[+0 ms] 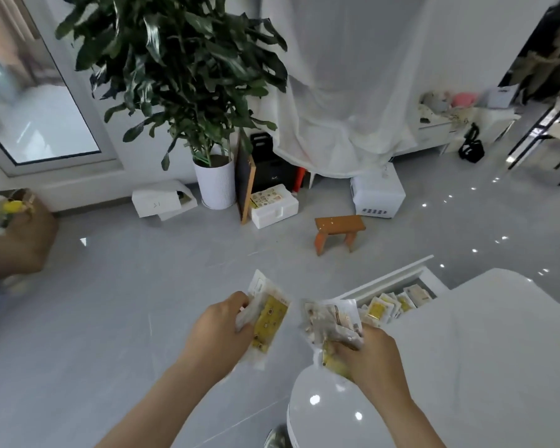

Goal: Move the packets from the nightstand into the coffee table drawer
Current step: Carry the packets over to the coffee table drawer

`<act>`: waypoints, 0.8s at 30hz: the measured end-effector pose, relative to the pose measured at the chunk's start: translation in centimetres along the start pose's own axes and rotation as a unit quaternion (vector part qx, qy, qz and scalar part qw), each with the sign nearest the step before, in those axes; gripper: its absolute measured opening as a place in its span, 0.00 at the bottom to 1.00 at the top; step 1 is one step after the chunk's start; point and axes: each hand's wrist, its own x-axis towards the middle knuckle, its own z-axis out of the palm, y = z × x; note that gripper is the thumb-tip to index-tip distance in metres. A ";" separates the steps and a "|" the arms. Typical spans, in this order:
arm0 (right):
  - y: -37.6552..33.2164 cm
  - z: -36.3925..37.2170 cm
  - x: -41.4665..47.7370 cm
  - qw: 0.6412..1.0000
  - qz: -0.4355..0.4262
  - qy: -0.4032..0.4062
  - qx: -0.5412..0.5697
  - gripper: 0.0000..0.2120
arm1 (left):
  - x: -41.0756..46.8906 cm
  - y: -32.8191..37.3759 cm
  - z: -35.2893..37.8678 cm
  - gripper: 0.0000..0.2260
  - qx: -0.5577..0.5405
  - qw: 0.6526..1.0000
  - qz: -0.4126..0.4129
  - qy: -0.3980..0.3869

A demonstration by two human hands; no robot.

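Note:
My left hand [222, 328] grips a small bunch of yellow and white packets [267, 318] over the grey floor. My right hand [367, 354] grips another bunch of packets [332, 321] just left of the white coffee table [485, 350]. The table's drawer [398, 279] stands pulled out to the upper right of my right hand, with several yellow and white packets in the drawer [392, 307]. Both hands are close together, about a hand's width apart.
Another person's hand [23, 234] holds packets at the left edge. A small wooden stool [338, 231] stands on the floor ahead. A potted plant [214, 182], white boxes [274, 205], a white appliance [377, 195] and a curtain line the far wall. A round white object [333, 412] sits below my right hand.

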 end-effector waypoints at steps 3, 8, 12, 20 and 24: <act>-0.3 0.0 3.9 1.000 0.025 0.016 0.002 0.16 | 4.8 1.2 -0.4 0.11 0.012 1.000 0.019 -0.021; -0.5 0.1 9.6 0.997 0.056 0.050 -0.023 0.19 | 11.7 2.5 -0.8 0.11 0.027 0.997 0.051 -0.049; -1.1 1.1 13.1 0.991 0.109 0.078 -0.028 0.15 | 17.3 2.4 -1.0 0.11 0.035 0.992 0.086 -0.083; -4.1 4.9 19.0 0.963 0.215 0.165 -0.017 0.09 | 29.3 2.2 -3.2 0.11 0.089 0.965 0.190 -0.155; -5.0 5.8 20.8 0.946 0.262 0.191 0.007 0.09 | 33.5 3.0 -3.5 0.10 0.097 0.947 0.238 -0.194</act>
